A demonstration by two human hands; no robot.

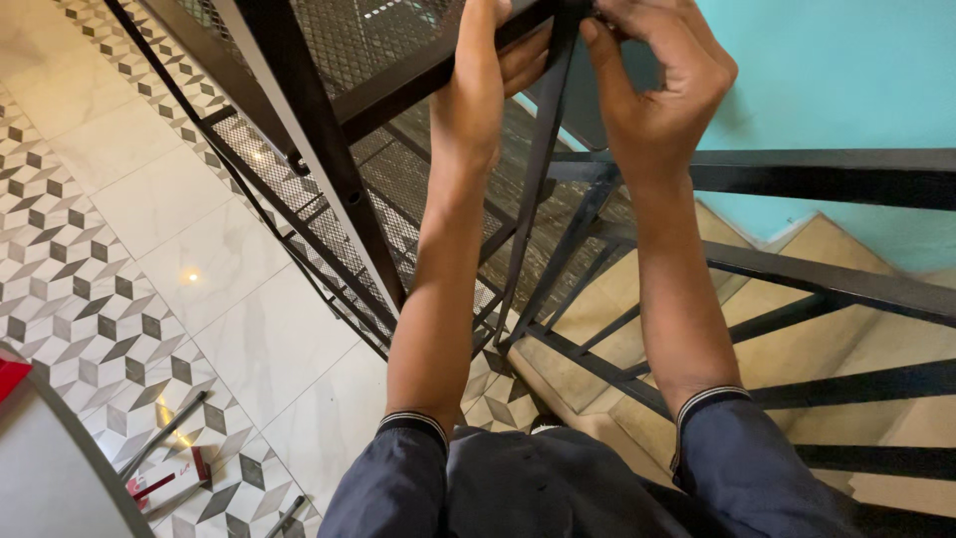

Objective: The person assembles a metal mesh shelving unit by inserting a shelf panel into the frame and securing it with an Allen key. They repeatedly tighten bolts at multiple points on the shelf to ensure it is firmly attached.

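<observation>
I see left hand (478, 95) curled around black mesh shelf frame (398, 85); right hand (657, 80) fingers pressed together, pinching thin upright bar (538, 179).

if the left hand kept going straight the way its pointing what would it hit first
The left hand points up and away along the black metal rack. It already grips the rack's mesh shelf edge, so that frame bar is what it meets first. What lies beyond is cut off by the picture's top edge.
</observation>
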